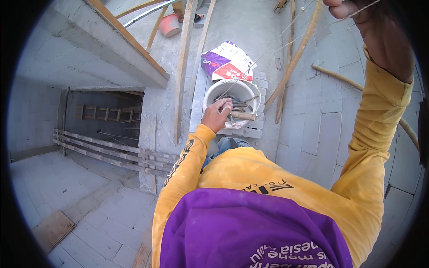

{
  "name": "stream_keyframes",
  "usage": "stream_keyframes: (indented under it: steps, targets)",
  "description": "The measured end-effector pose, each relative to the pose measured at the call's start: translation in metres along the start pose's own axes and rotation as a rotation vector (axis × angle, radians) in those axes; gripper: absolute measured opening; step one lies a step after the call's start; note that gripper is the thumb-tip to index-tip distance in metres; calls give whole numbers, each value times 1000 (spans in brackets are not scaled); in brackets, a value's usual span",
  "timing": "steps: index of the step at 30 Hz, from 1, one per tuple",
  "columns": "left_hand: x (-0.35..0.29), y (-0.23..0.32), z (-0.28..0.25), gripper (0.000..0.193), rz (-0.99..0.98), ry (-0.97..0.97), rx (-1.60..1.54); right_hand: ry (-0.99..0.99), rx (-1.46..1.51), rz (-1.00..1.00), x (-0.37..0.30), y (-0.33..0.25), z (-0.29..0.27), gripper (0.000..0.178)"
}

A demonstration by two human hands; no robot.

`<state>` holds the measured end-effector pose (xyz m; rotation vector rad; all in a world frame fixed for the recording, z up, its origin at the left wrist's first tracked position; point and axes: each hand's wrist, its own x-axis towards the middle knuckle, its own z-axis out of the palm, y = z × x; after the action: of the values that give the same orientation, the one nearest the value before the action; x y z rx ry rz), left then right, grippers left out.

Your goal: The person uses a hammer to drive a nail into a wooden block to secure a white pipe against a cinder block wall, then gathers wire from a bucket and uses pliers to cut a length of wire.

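Reaching hand: the left hand (217, 114) dips into a white bucket (212, 96), fingers curled down onto the dark metal pieces inside; whether it has closed on one cannot be told from this view.
Bucket contents: dark nails or rod offcuts (237, 103) lie in a loose tangle, with a wooden tool handle (243, 115) resting across the rim on the person's right, kept where either hand could get at it.
Bucket position: it stands on a short stack of grey blocks (250, 131) just ahead of the person's knees, raised so the arm need not stretch far down.
Raised hand: the right hand (357, 11) is lifted high at the upper edge of the view, pinching a thin taut string (286, 38) between its fingers; the line runs down toward the bucket, seemingly held tight to serve as a straight guide.
Behind the bucket: a purple, white and red sack (225, 62) lies slumped, touching the bucket's far side.
Surroundings: a block wall (321, 116) rises on the right, wooden poles (292, 62) lean across it, and an orange bucket (170, 24) sits farther off.
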<state>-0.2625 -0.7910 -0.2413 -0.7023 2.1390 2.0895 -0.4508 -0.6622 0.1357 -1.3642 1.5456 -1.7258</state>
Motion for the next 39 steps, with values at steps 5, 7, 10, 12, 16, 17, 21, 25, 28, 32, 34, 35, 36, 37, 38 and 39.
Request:
stream_keyframes:
  steps: [5,7,10,12,16,17,21,25,28,32,34,35,36,37,38,39]
  targets:
    - [15,-12,1,39,-34,-44,31,52,41,113,-13,43,18,40]
    - [17,-15,2,38,-39,-50,33,52,84,113,-14,52,22,40]
    - [19,-15,3,39,-51,-57,26,131,0,85,-16,54,31,40]
    - [20,-19,-1,39,-60,-44,16,132,-19,206,-11,65,42,40]
    - [26,-26,-2,39,-82,-39,17,76,3,319,-9,91,42,40]
    - [27,-28,-1,39,-91,-32,12,115,-11,430,-7,104,42,40]
    - [36,-36,-2,46,-142,-78,22,-55,-256,435,-18,173,33,40]
    - [43,-77,-8,58,-204,-110,95,-344,-844,304,-52,252,32,43]
    - [39,-155,-29,63,-122,-39,337,-377,-930,529,-103,317,30,56]
    - [-41,-196,-64,57,-436,144,-83,-240,-856,1025,-222,414,2,31]
    - [-102,-263,-82,49,-589,398,-252,-215,-907,1172,-279,454,6,30]
    - [-136,-290,-92,44,-666,480,-269,-155,-783,1300,-298,471,11,33]
    - [-178,-328,-101,41,-702,584,-331,-90,-665,1420,-314,485,16,36]
    - [-208,-337,-104,36,-849,694,-440,48,-535,1479,-331,493,24,37]
    - [-252,-361,-111,29,-922,736,-464,173,-391,1526,-337,495,31,39]
    - [-283,-367,-111,23,-977,771,-468,263,-298,1503,-342,500,37,39]
